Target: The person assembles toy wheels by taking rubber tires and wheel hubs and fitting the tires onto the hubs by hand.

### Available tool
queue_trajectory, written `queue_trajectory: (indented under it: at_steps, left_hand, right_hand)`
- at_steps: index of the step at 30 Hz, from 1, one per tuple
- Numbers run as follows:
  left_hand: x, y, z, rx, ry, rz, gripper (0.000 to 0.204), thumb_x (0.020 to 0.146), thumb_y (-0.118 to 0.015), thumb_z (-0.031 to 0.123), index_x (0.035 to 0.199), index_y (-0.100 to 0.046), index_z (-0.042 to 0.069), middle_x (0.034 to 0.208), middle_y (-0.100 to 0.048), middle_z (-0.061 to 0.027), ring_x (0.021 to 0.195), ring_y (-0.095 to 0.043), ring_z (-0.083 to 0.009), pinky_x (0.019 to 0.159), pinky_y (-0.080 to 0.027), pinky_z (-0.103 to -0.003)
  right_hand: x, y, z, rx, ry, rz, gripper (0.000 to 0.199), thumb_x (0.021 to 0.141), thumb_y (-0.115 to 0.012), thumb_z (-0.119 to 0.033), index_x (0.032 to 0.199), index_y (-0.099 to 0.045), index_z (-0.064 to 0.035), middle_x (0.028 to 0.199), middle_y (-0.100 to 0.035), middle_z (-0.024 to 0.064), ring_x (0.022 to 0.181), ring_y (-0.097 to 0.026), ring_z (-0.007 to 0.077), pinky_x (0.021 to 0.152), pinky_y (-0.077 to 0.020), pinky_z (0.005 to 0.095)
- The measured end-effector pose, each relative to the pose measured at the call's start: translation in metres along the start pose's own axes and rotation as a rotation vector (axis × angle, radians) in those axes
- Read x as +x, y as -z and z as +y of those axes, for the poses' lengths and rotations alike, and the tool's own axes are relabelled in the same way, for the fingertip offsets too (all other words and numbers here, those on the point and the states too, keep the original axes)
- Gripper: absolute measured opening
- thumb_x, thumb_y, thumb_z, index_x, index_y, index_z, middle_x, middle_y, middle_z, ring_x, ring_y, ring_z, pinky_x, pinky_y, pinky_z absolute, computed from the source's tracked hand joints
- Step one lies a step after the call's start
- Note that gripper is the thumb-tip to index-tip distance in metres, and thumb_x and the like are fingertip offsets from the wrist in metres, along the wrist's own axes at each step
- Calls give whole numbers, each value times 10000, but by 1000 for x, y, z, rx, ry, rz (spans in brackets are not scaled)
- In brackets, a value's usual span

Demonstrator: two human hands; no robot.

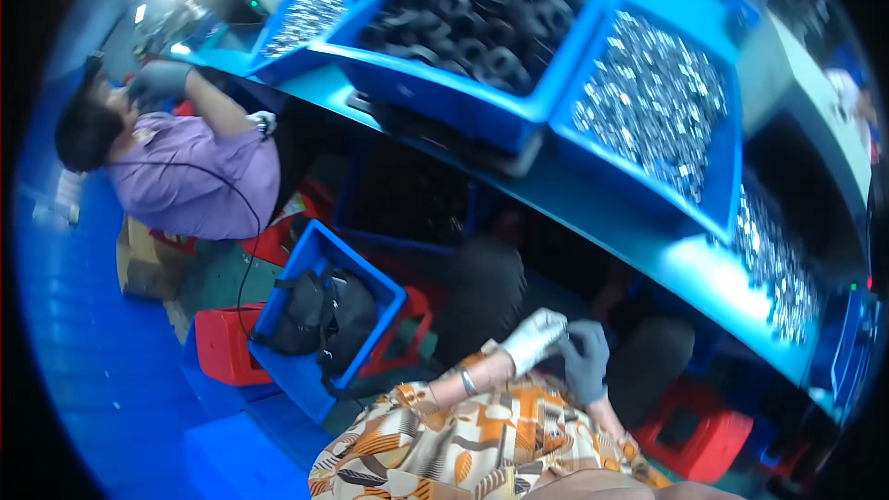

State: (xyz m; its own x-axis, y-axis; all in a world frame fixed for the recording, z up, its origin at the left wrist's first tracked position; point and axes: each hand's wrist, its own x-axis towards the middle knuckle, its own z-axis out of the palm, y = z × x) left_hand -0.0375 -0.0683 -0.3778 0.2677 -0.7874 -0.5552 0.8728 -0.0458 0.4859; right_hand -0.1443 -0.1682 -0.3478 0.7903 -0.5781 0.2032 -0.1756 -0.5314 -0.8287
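My left hand (534, 341) wears a white glove, with a band at the wrist. It meets my right hand (585, 363), gloved in grey, in front of my patterned shirt (491, 435). The fingers of both hands are bent together where they touch, above my lap. Anything pinched between them is too small and blurred to make out. Both hands are well below the edge of the blue workbench (593, 222), apart from the bins on it.
On the bench stand a blue bin (435, 93) of black rings and a blue bin (639, 190) of shiny metal parts. At left, a blue crate (315, 241) holds a black bag (324, 310) beside a red stool (222, 347). A co-worker (194, 167) in purple sits farther left.
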Motion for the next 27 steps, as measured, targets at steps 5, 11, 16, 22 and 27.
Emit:
queue_trajectory:
  at_steps: [5, 11, 16, 22, 27]
  left_hand:
    - [1, 6, 6, 12, 34, 23, 234, 935, -533, 94, 1161, -496, 42, 1083, -542, -58, 987, -567, -152, 887, -497, -333]
    - [7, 8, 13, -19, 77, 118, 210, 922, -567, 119, 1100, -506, 25, 1048, -544, -70, 986, -569, -154, 864, -515, -312]
    - [10, 9, 18, -12, 117, 129, 214, 923, -578, 198, 1074, -521, 58, 994, -543, -39, 923, -556, -122, 814, -495, -279]
    - [11, 11, 23, 196, 151, 131, 339, 905, -596, 237, 1149, -508, 18, 1024, -559, -73, 933, -541, -144, 783, -456, -269]
    - [29, 20, -1, 190, 112, 88, 352, 903, -606, 214, 1164, -503, 3, 1047, -566, -95, 958, -551, -163, 819, -467, -300]
  right_hand:
    - [10, -8, -9, -35, -22, -28, 224, 705, -715, -30, 895, -600, -57, 883, -566, 119, 801, -567, 273, 685, -461, 335]
    - [26, -14, -7, -68, 22, -86, 202, 699, -717, -2, 854, -596, -47, 862, -555, 90, 712, -551, 195, 613, -445, 274]
    - [31, -18, -2, -72, -42, -158, 240, 685, -756, -40, 865, -598, -52, 852, -552, 103, 717, -547, 222, 606, -440, 303]
    - [35, -21, -3, -129, -52, -197, 252, 668, -771, -43, 839, -586, -56, 830, -539, 96, 701, -538, 216, 588, -433, 302]
    - [36, -19, -2, -167, -67, -189, 252, 657, -774, -57, 803, -569, -50, 796, -545, 94, 676, -543, 217, 581, -431, 306]
